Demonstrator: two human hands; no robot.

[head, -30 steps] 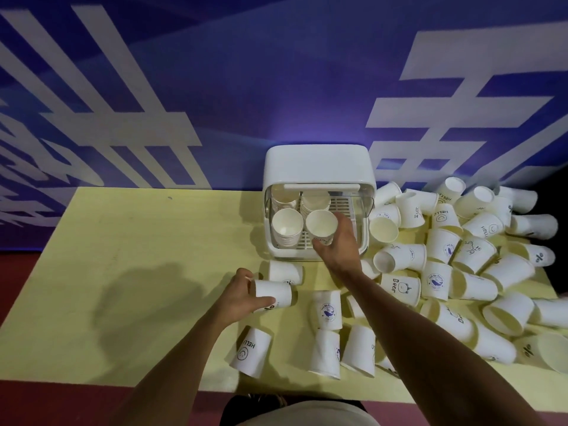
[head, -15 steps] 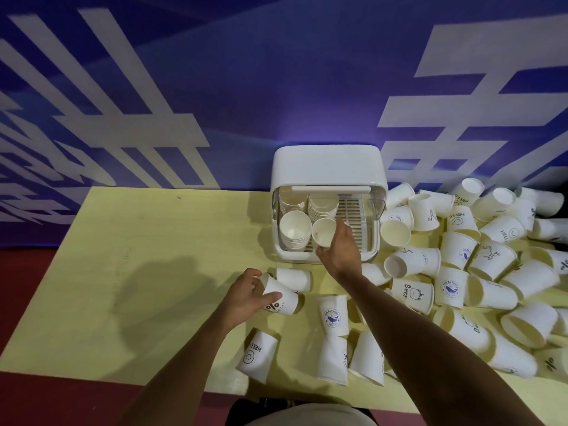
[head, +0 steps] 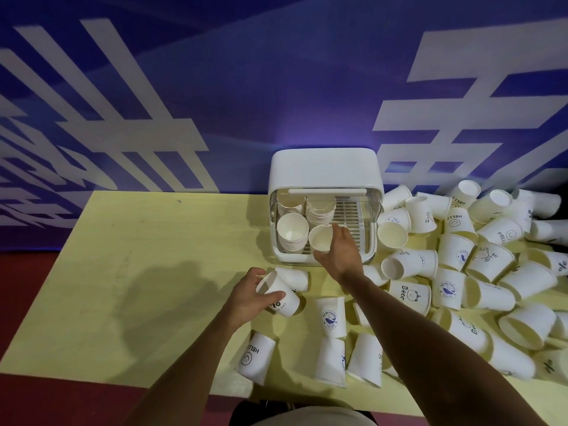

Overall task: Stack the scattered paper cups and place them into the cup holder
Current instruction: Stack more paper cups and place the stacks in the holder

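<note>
A white box-shaped cup holder (head: pixel 325 167) stands open at the back of the yellow table (head: pixel 123 272), with three stacks of paper cups inside on its slatted tray. My right hand (head: pixel 341 252) reaches into its front and holds a single cup (head: pixel 320 238) upright beside the front left stack (head: pixel 292 232). My left hand (head: pixel 250 295) grips a printed white cup (head: pixel 281 295) near its rim, tilted, just above the table in front of the holder.
Several loose white cups lie in a heap to the right of the holder (head: pixel 479 259) and in a row near the front edge (head: pixel 330 358). A blue wall with white lettering (head: pixel 153 103) rises behind. Bare tabletop lies to the left.
My left hand has lifted its cup off the table and turned it from lying sideways to tilted with the rim up-left. My right hand stays at the holder with its cup.
</note>
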